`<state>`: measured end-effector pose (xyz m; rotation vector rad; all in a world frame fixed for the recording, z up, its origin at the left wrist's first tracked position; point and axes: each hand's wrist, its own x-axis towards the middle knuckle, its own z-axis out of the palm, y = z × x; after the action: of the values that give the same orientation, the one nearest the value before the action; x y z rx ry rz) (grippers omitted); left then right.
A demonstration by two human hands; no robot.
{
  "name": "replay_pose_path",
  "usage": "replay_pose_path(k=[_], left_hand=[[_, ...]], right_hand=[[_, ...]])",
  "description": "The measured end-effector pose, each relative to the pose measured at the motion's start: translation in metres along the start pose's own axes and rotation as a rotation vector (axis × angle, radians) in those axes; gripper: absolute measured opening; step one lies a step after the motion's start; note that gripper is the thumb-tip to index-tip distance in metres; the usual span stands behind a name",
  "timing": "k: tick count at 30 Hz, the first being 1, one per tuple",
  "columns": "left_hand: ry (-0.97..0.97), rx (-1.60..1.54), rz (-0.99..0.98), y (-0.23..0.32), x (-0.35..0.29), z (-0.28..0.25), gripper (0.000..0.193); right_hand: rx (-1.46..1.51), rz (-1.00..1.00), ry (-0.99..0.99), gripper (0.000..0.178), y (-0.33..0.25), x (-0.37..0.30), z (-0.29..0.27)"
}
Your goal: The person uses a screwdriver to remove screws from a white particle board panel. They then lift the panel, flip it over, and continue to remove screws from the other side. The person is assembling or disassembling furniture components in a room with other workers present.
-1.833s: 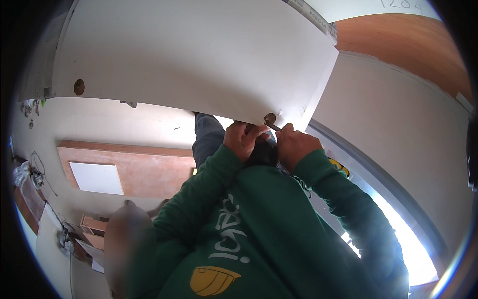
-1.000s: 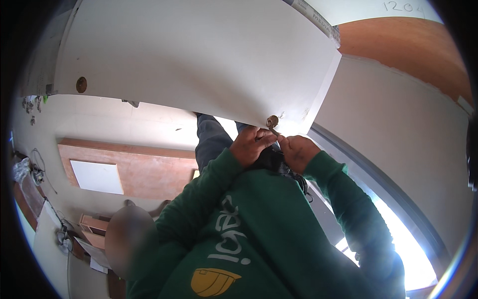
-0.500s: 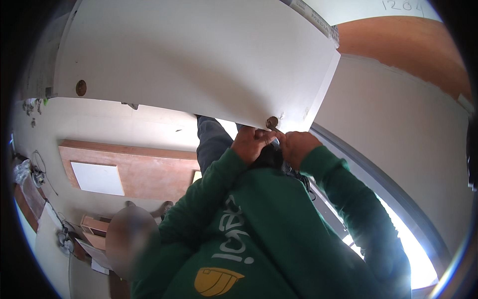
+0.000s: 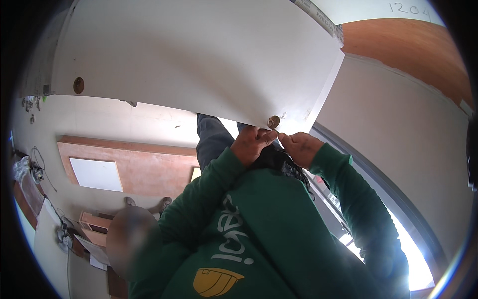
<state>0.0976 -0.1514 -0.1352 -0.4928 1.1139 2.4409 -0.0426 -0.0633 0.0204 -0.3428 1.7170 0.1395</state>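
A large white panel (image 4: 189, 60) spans the upper view, with a round brown-edged hole (image 4: 273, 122) close to its near edge on the right. Just below that hole my left hand (image 4: 251, 145) has its thumb and fingers pinched together at the panel's edge. My right hand (image 4: 299, 148) is closed beside it, fingertips almost touching the left thumb. Something small and thin seems to lie between the fingertips, but I cannot make out what it is. Both forearms wear green sleeves.
A second round hole (image 4: 78, 85) marks the panel's left end. Beyond the panel, a reddish board (image 4: 139, 174) with a white rectangle (image 4: 96, 174) lies left. A person's blurred head (image 4: 132, 241) shows at lower left, near wooden pieces (image 4: 94, 222). A pale wall (image 4: 393, 129) stands right.
My right hand has shifted slightly right and down, away from the hole. The thin brown piece that reached from the hole to my fingers no longer shows there, and the hole is uncovered.
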Motion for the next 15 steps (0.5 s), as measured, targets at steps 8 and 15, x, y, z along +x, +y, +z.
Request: replay_pose_path(k=[8,15], left_hand=[[0.095,0.052,0.136,0.009,-0.005,0.010,0.025],[0.125,-0.096,0.082,0.012,-0.001,0.015,0.031]], right_hand=[[-0.179,0.050,0.100,0.065,0.002,0.011,0.015],[-0.252,0.225,0.349,0.058,-0.006,-0.006,0.026]])
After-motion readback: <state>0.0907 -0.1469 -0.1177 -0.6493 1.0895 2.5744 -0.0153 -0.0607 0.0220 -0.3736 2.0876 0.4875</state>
